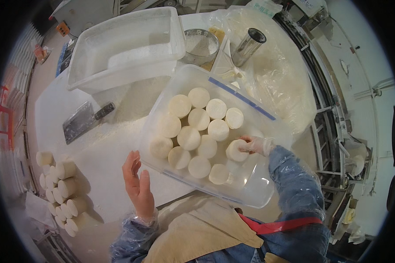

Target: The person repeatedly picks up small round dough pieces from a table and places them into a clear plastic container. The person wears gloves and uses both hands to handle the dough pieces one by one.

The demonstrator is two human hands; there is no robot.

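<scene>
A translucent plastic box (164,168) with blue edge strips sits tilted in front of me. Rows of pale, round, flat-topped dough pieces (189,138) stand inside it. Toward the box's right end, my right hand (258,145) grips one dough piece (237,150) between thumb and fingers. My left hand (138,183) is raised by the box's near left side, empty, fingers stretched and thumb apart. On the left edge of the white table (114,171), several more dough cylinders (64,193) lie on their sides in a stack.
A cleaver (86,119) with a dark handle lies left of the box, beside scattered flour. Behind stand a large white tub (81,65), a floury bowl (201,45) and a shiny metal cylinder (249,47). Clear plastic sheeting (289,74) covers the far right.
</scene>
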